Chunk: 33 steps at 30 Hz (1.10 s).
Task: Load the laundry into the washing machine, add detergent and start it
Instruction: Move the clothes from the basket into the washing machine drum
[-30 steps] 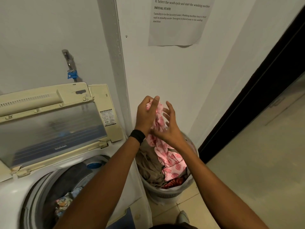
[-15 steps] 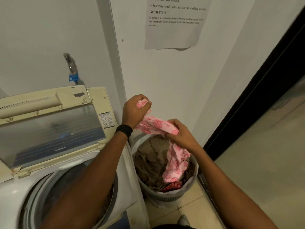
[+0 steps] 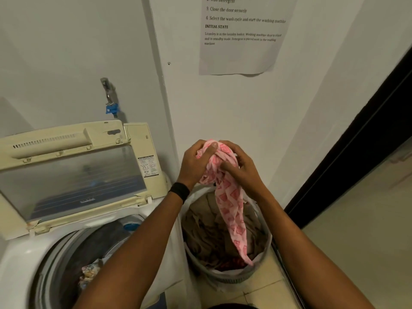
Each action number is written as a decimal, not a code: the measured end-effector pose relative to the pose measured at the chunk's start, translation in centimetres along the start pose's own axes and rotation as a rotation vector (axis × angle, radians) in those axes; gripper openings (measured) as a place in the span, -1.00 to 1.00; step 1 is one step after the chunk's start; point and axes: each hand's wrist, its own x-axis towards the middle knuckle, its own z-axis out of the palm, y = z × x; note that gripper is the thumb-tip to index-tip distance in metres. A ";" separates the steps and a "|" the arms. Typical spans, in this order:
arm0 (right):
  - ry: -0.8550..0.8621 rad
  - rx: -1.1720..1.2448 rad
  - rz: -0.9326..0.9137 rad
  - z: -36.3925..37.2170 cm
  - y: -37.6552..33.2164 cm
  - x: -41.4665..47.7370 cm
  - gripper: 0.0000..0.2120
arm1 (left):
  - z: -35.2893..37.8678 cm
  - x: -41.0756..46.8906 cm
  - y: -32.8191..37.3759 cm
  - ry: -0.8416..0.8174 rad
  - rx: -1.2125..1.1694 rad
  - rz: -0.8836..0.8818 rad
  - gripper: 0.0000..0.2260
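A pink patterned cloth point(image 3: 229, 204) hangs from both my hands above the laundry basket point(image 3: 231, 276). My left hand point(image 3: 196, 162) grips its bunched top, thumb over the fabric. My right hand point(image 3: 242, 167) holds the bundle from the other side, fingers curled into it. The cloth's tail trails down into the basket, which holds brown and red laundry. The top-loading washing machine point(image 3: 26, 255) stands to the left with its lid point(image 3: 73, 172) raised. Some clothes point(image 3: 89, 275) lie in its drum.
A tap with a blue fitting point(image 3: 111, 108) sticks out of the wall behind the machine. An instruction sheet point(image 3: 240, 36) hangs on the wall. A dark doorway point(image 3: 361, 143) opens to the right, with tiled floor point(image 3: 361, 246) beyond the basket.
My hands have come together, bunching the pink cloth into a bundle held higher above the basket. More of the cloth has lifted out, leaving only its tail inside.
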 end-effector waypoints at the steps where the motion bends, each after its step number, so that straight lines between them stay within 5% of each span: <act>1: -0.051 -0.004 0.018 0.2 0.6 -0.4 -0.52 | -0.2 0.2 0.1 0.031 -0.009 -0.006 -0.84; 6: -0.213 -0.126 0.191 -0.4 4.5 -1.9 -0.55 | -1.5 1.3 0.5 0.142 0.020 -0.012 -0.85; 13: 0.075 0.223 0.143 -3.1 1.8 0.1 -0.94 | -3.1 0.5 -2.3 0.054 0.222 -0.067 -0.82; 15: 0.105 0.297 0.104 -2.9 0.3 1.2 -0.91 | -2.4 0.0 -2.2 -0.005 0.248 -0.075 -0.81; 18: 0.061 0.360 0.069 -1.8 -1.1 2.5 -0.85 | -1.5 -0.5 -1.3 -0.104 0.181 -0.010 -0.55; 23: -0.027 0.251 0.046 -0.1 -1.2 3.0 -0.82 | -0.3 -0.7 -0.4 -0.259 0.187 0.074 -0.34; 29: -0.045 0.062 -0.088 0.3 -0.6 1.7 -0.61 | -0.2 -0.8 -0.8 0.018 0.178 0.053 -0.67; 33: -0.181 0.000 0.100 1.0 3.4 -0.2 -0.18 | -0.5 0.1 -0.3 0.134 0.100 0.029 -0.73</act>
